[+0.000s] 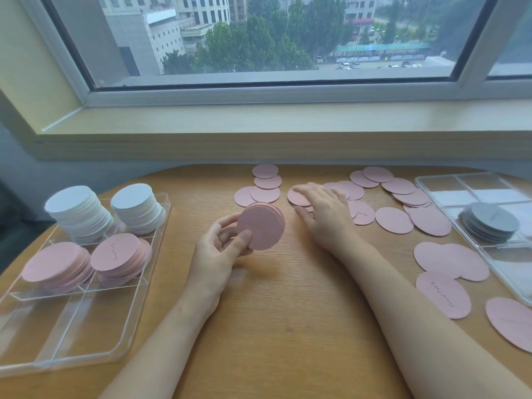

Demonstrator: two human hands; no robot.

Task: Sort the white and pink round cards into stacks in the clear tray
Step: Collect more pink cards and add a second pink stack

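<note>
My left hand [221, 249] holds a small stack of pink round cards [263, 226] above the middle of the wooden table, thumb on its front face. My right hand [325, 214] lies flat, fingers straight, on loose pink cards [299, 197] spread across the table's far side. The clear tray [86, 321] stands at the left. Its far compartments hold two white card stacks [79, 210] [136, 205], the middle ones two pink stacks [57, 264] [121, 254]. Its two near compartments hold nothing.
More loose pink cards [394, 220] lie to the right and along the right table edge [443, 295]. A second clear tray [449, 182] at the far right holds a grey-white stack [489, 221]. A window sill runs behind the table.
</note>
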